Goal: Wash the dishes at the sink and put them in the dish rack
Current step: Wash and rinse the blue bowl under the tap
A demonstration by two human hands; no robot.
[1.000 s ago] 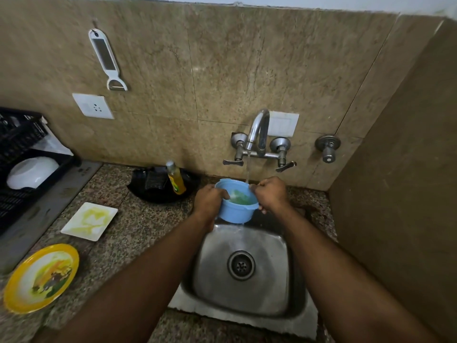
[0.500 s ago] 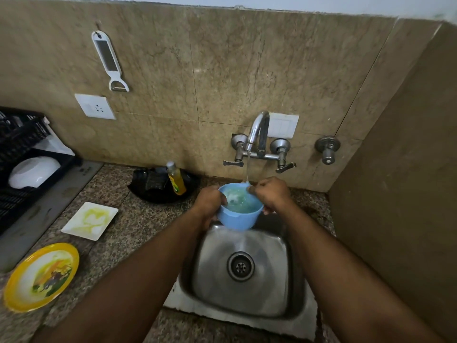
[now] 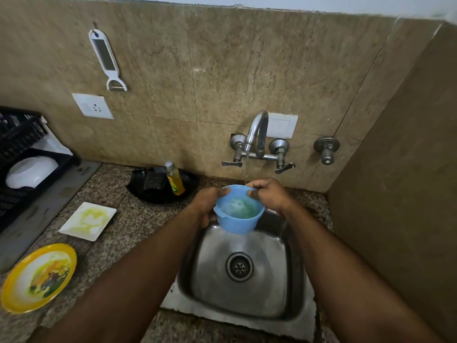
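Observation:
A small blue bowl [image 3: 237, 222] is held over the back of the steel sink [image 3: 284, 288], under a thin stream from the tap [image 3: 257, 131]. Water and foam sit inside it. My left hand [image 3: 206, 206] grips its left rim and my right hand [image 3: 268, 195] pinches the far right rim. On the counter to the left lie a dirty white square plate [image 3: 87, 221] and a dirty yellow round plate [image 3: 37, 277]. The black dish rack [image 3: 14, 144] at far left holds a white bowl [image 3: 31, 171].
A dish soap bottle [image 3: 174, 179] stands in a black tray [image 3: 160, 194] with a scrubber behind the sink's left side. A peeler [image 3: 107, 60] hangs on the tiled wall above a socket. A side wall closes in on the right.
The blue bowl has tipped slightly toward me and holds more water; both hands keep their grip. The view shifted a little.

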